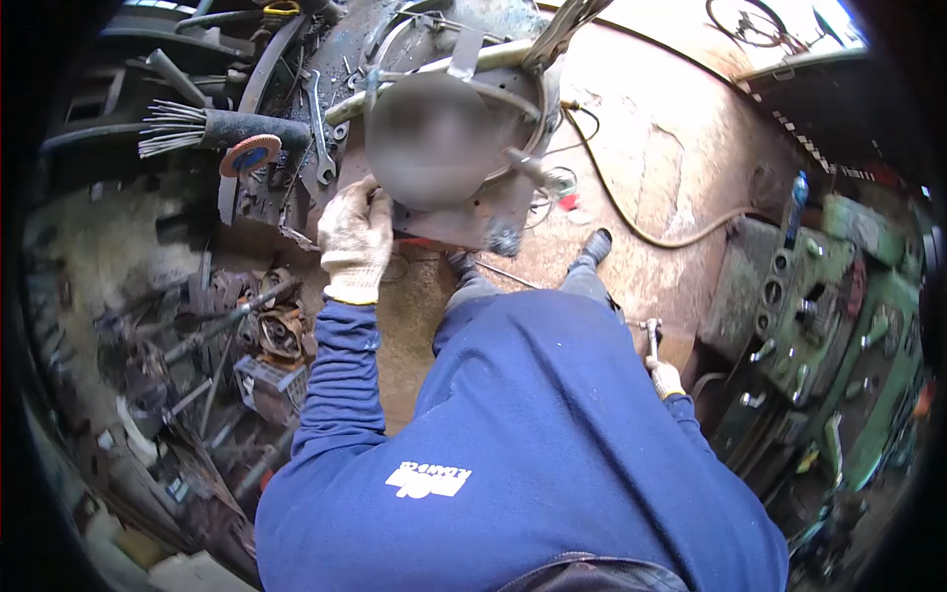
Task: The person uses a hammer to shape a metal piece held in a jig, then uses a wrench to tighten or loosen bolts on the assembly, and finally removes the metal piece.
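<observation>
My left hand [355, 240], in a cream knitted glove, is at the near left edge of the cluttered metal bench [464, 225]. Its fingers are curled together; whatever they may hold is hidden. Low by my right side, my gloved right hand [667, 379] grips the handle of a hammer [652, 338], its small metal head pointing forward. Just beyond my left hand lies an open-end wrench [322, 138]. Beside that are an orange flap disc [250, 156] and a dark tube holding several thin rods [212, 128]. A round blurred patch hides the middle of the bench.
A brown hose [631, 229] curves over the floor ahead. To the right stands a green machine [809, 306] with levers and a bottle [795, 202] on it. Scrap metal parts [281, 331] are heaped at the left. A bicycle wheel [745, 20] shows far right.
</observation>
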Demonstrator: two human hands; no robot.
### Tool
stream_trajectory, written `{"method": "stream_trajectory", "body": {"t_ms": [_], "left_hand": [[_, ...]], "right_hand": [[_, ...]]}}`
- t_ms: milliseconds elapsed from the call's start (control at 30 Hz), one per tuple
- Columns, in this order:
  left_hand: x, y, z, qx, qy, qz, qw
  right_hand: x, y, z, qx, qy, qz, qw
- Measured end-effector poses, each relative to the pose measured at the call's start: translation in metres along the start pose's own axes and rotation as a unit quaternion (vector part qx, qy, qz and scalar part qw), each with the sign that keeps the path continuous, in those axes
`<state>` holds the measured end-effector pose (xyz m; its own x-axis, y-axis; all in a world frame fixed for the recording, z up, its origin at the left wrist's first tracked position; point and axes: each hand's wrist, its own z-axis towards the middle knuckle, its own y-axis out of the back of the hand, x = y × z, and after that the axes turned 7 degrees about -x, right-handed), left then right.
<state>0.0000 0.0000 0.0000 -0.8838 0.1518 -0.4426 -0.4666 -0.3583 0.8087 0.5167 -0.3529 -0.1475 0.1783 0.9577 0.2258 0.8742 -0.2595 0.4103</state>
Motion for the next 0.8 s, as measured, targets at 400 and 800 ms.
{"method": "stream_trajectory", "body": {"t_ms": [400, 800], "left_hand": [[-0.047, -0.033, -0.016, -0.054, 0.322, 0.042, 0.944], [-0.045, -0.086, -0.037, -0.210, 0.391, -0.062, 0.894]], "right_hand": [[0.204, 0.154, 0.095, -0.011, 0.115, -0.089, 0.989], [0.385, 0.084, 0.007, 0.099, 0.359, 0.014, 0.928]]}}
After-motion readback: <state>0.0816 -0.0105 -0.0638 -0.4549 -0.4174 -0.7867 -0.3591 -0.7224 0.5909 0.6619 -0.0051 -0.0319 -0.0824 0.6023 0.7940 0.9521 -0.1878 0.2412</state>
